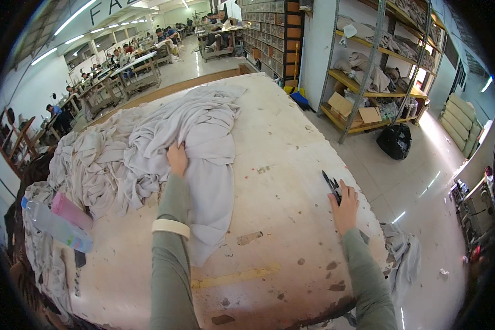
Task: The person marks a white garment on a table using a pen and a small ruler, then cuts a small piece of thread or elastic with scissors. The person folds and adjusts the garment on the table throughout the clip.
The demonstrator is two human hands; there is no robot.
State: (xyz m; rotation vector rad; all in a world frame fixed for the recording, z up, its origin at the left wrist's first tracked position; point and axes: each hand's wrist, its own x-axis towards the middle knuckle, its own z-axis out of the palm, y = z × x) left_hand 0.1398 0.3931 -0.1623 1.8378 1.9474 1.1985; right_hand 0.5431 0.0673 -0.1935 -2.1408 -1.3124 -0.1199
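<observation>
A large heap of pale grey fabric (203,132) lies on the left half of the worktable (280,220), with one smooth length hanging out toward me. My left hand (177,158) is closed on a fold of this fabric, its fingertips partly hidden in the cloth. By the table's right edge, my right hand (345,208) holds dark scissors (331,184), their points facing away from me. The hand partly covers them.
A clear plastic bottle (58,225) lies beside a pink container (71,210) at the left. Cloth (404,253) hangs off the table's right side. Shelving (363,99) and a black bag (395,141) stand beyond; people work at distant tables.
</observation>
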